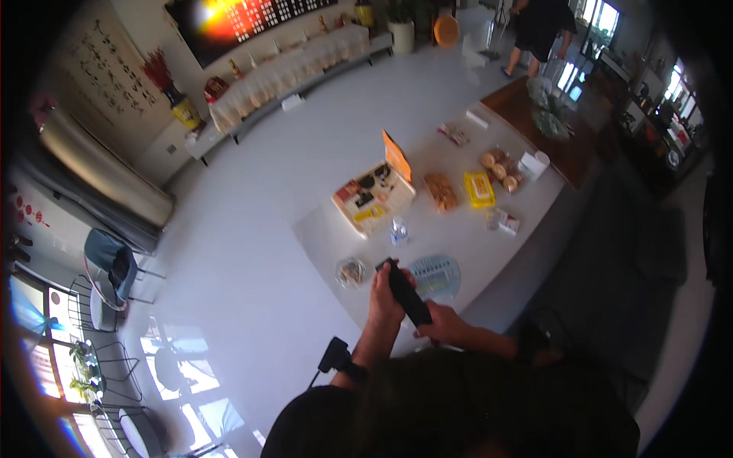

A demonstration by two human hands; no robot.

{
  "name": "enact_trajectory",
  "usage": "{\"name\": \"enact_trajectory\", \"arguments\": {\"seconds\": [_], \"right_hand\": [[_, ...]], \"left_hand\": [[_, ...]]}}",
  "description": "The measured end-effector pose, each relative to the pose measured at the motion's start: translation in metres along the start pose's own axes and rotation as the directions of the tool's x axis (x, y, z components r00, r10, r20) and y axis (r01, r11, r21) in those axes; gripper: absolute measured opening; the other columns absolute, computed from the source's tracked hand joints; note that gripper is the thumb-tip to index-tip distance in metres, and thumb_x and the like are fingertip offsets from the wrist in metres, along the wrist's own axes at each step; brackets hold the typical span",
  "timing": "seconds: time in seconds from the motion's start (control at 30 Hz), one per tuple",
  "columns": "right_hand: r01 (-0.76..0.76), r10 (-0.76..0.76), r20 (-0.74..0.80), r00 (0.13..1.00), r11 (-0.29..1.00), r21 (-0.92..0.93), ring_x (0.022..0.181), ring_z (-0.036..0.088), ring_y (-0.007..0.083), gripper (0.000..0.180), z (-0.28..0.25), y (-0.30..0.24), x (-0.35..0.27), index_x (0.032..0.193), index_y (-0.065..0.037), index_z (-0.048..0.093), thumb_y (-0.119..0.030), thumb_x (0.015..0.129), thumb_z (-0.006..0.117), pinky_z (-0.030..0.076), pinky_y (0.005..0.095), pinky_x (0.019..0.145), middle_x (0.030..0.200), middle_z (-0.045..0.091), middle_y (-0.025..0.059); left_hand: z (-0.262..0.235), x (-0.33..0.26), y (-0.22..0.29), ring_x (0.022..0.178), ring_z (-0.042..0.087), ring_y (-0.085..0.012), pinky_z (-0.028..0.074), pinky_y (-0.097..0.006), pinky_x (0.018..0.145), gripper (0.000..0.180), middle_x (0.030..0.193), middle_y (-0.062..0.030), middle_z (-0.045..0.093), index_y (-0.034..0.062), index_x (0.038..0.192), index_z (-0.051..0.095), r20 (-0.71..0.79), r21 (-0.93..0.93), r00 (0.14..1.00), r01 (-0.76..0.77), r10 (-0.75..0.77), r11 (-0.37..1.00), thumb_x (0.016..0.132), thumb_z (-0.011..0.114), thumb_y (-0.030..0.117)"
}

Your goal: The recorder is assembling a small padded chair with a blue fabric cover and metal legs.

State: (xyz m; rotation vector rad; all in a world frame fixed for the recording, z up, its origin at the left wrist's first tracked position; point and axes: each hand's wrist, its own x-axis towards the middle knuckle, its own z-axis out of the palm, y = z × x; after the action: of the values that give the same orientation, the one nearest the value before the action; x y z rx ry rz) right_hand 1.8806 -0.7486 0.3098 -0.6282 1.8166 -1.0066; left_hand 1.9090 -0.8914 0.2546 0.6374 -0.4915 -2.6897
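A long black handheld device (409, 296), wider toward its far end, is held between my two hands over the near edge of the white table; its exact kind cannot be made out. My left hand (385, 302) is closed around its upper part. Around the lower end, my right hand (444, 324) is closed too. Just beyond the device lies a round light-blue printed disc (437, 275), partly hidden by it. A clear bag with small brownish contents (351, 272) sits left of my left hand. Farther on stands a small clear bottle (398, 230).
Across the white table (477, 248) lie an open cream case (365, 200) with an orange flap (396, 156), a brown snack bag (440, 191), a yellow packet (479, 189) and bagged round items (501, 168). A dark sofa (588, 259) is at right. Another person (533, 34) stands far back.
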Motion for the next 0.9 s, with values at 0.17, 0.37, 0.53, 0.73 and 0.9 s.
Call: {"name": "enact_trajectory", "arguments": {"seconds": [0.17,0.37,0.53,0.73,0.9], "right_hand": [[-0.069,0.068,0.048,0.997,0.997,0.02,0.051,0.056,0.0175,0.04,-0.008,0.008,-0.007,0.091,0.001,0.041,-0.022,0.067,0.062,0.045,0.0278,0.048,0.064,0.055,0.0106],[-0.146,0.139,-0.074,0.988,0.984,-0.098,0.054,0.058,0.0181,0.034,-0.023,0.059,-0.014,0.088,0.0,0.044,-0.022,0.068,0.059,0.046,0.0281,0.05,0.071,0.058,0.0132],[-0.185,0.168,-0.128,0.977,0.974,-0.129,0.06,0.058,0.021,0.032,-0.029,0.093,-0.027,0.083,-0.002,0.049,-0.025,0.066,0.062,0.045,0.0304,0.057,0.071,0.058,0.0122],[-0.169,0.129,-0.245,0.961,0.974,-0.152,0.071,0.057,0.0266,0.031,-0.022,0.137,-0.037,0.078,-0.004,0.053,-0.029,0.063,0.063,0.044,0.0333,0.064,0.073,0.058,0.012],[-0.108,0.055,-0.229,0.972,0.967,-0.229,0.075,0.056,0.0297,0.033,-0.016,0.14,-0.045,0.081,-0.004,0.052,-0.032,0.065,0.059,0.043,0.0361,0.067,0.078,0.057,0.0148]], "left_hand": [[-0.003,0.01,0.015,0.063,0.049,-0.0226,0.044,-0.034,0.059,0.026,0.071,-0.0107,0.048,0.0037,0.096,0.044,-0.117,-0.019,0.992,0.037,-0.039,0.999,0.08,0.046,0.024],[0.008,0.021,0.036,0.064,0.048,-0.0216,0.044,-0.033,0.06,0.027,0.072,-0.011,0.047,0.0016,0.094,0.044,-0.088,-0.057,0.993,0.069,-0.073,0.996,0.08,0.046,0.025],[0.014,0.028,0.045,0.063,0.047,-0.0209,0.043,-0.032,0.058,0.028,0.071,-0.0108,0.047,0.0006,0.092,0.044,-0.131,-0.042,0.989,0.058,-0.063,0.997,0.08,0.046,0.026],[0.024,0.027,0.049,0.061,0.047,-0.0207,0.043,-0.031,0.056,0.029,0.069,-0.0104,0.047,0.0002,0.09,0.045,-0.122,-0.057,0.987,0.1,-0.106,0.993,0.079,0.046,0.027],[0.022,0.029,0.046,0.058,0.048,-0.0204,0.043,-0.031,0.055,0.028,0.066,-0.0095,0.048,0.0006,0.087,0.046,-0.156,0.031,0.986,0.07,-0.064,0.997,0.079,0.045,0.027]]}}
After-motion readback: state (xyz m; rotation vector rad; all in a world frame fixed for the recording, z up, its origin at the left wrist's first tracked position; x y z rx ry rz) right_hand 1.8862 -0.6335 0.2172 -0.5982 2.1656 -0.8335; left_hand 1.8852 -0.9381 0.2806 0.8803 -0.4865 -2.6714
